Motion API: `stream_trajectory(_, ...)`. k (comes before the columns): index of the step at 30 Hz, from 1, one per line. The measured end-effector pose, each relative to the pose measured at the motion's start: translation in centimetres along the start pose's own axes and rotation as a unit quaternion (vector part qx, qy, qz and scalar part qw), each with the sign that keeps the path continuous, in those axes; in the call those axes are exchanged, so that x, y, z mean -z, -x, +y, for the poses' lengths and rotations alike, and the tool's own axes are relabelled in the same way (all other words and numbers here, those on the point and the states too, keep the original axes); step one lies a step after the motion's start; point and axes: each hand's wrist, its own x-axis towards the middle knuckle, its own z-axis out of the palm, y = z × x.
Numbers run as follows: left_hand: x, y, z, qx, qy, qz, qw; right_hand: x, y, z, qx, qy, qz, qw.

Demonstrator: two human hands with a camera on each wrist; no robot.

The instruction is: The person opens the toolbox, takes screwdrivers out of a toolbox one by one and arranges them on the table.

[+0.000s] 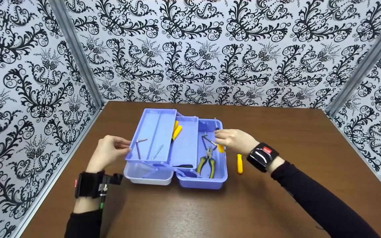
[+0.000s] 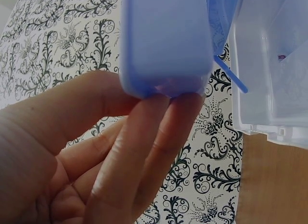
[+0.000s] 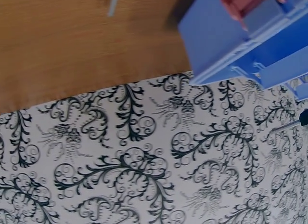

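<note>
A blue-violet cantilever toolbox (image 1: 203, 183) stands unfolded on the table. My left hand (image 1: 109, 152) pinches the edge of its raised upper tray (image 1: 154, 132); the left wrist view shows the thumb and fingers on the tray's end (image 2: 168, 46). Over the box's right wall, my right hand (image 1: 235, 140) grips a screwdriver (image 1: 221, 148) with a yellow and black handle. Its metal shaft (image 3: 286, 127) shows in the right wrist view, but the fingers hide part of the handle. Pliers (image 1: 207, 163) with green and black handles lie in the deep compartment beside an angled metal tool (image 1: 207, 141).
Another yellow-handled screwdriver (image 1: 239, 163) lies on the brown table (image 1: 296, 158), right of the box. Yellow handles (image 1: 177, 131) and a black tool (image 1: 184, 166) sit in the middle tray. The upper tray holds an L-shaped key (image 1: 138, 148) and a thin metal rod (image 1: 157, 151). Patterned walls surround the table.
</note>
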Motion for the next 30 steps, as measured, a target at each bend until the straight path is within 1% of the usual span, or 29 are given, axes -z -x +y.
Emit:
stream_trajectory(5,-0.1,0.0,0.0,0.001,0.003,-0.001,1.0000,0.4,1.9,0.2,-0.015,0.002,-0.006,1.000)
stream_trajectory(9,0.0,0.0,0.1,-0.006,0.007,0.001,1.0000,0.5,3.7,0.3,-0.023,0.010,-0.008,1.000)
stream_trajectory(15,0.1,0.0,0.2,-0.009,0.011,0.001,0.9999,0.1,6.7,0.0,-0.024,0.019,-0.012,0.999)
stream_trajectory(19,0.2,-0.1,0.1,-0.007,0.014,-0.002,0.9999,-0.3,8.4,-0.4,-0.018,0.033,-0.027,0.999)
stream_trajectory(24,0.1,-0.1,0.1,-0.003,0.017,-0.003,0.9998,-0.8,9.9,-0.8,-0.012,0.046,-0.042,0.998)
stream_trajectory(30,0.1,-0.1,0.1,0.000,0.018,-0.002,0.9998,-1.7,11.1,-1.1,-0.010,0.051,-0.051,0.997)
